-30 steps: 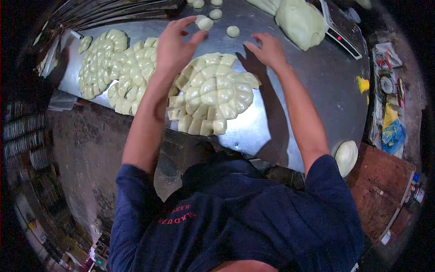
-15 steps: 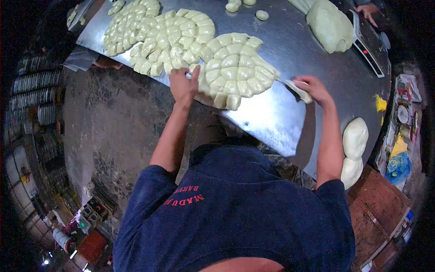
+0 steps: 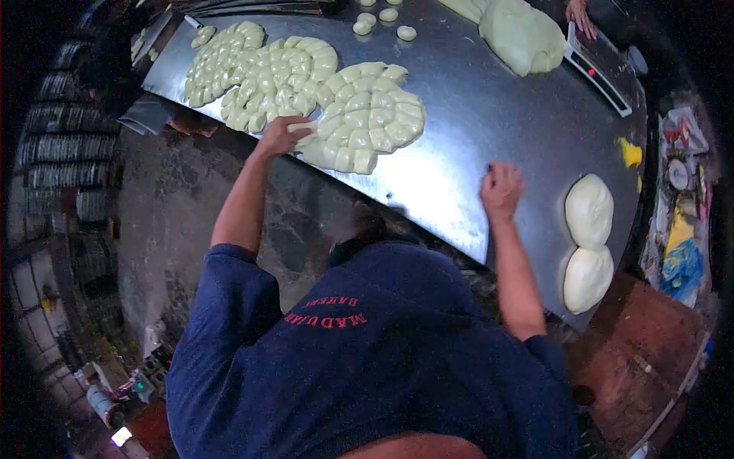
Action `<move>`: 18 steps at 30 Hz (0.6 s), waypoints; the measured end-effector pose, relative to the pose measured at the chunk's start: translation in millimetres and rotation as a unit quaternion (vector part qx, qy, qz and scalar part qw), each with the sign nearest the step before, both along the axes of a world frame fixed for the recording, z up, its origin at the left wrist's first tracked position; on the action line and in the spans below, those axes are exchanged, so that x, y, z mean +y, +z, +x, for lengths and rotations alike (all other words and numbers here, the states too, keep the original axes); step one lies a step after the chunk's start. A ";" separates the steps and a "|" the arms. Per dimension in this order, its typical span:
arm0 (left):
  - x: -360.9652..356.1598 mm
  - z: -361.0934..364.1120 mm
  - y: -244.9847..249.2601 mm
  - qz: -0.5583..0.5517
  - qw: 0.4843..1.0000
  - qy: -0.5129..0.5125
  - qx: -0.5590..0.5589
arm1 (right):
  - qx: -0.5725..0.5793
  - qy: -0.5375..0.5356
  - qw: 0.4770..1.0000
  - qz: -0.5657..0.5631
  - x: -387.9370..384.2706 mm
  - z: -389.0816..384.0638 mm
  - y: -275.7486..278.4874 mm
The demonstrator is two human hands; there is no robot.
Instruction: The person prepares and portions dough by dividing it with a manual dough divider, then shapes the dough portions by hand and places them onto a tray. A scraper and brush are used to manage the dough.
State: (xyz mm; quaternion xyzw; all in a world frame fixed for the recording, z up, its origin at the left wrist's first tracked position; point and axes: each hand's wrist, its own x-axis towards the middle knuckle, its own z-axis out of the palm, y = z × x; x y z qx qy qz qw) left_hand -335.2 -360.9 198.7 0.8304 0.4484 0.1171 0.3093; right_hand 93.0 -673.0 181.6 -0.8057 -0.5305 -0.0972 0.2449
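My left hand [image 3: 279, 136] grips the near-left edge of a round of dough [image 3: 367, 115] cut into several small pieces, which lies on the steel table [image 3: 474, 115]. My right hand [image 3: 501, 190] rests on the bare steel near the table's front edge. Its fingers are curled under and nothing shows in it. Two more cut dough rounds [image 3: 279, 69] [image 3: 218, 57] lie touching each other farther left.
Two smooth dough balls [image 3: 589, 210] [image 3: 587, 279] sit at the table's right end. A large dough mass [image 3: 520, 34], a scale [image 3: 604, 65] and another person's hand [image 3: 579, 15] are at the back. Small dough balls [image 3: 382, 19] lie far off. Clutter [image 3: 677, 214] lines the right side.
My right hand drew back from the dough round's right side to the table's front edge; the pale piece it held is not seen now. My left hand stays at the round's near edge.
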 end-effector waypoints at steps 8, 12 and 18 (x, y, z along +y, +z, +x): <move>-25.7 -138.7 45.8 0.141 0.874 0.427 0.185 | 0.035 0.011 0.997 0.063 -52.5 -35.0 -14.7; -21.0 -159.9 34.4 0.151 0.830 0.534 0.054 | 0.048 0.049 0.996 0.055 31.4 -14.8 -1.3; -90.0 -44.1 99.4 0.034 0.887 0.408 -0.214 | 0.064 0.068 0.992 0.088 -46.1 -25.2 -30.4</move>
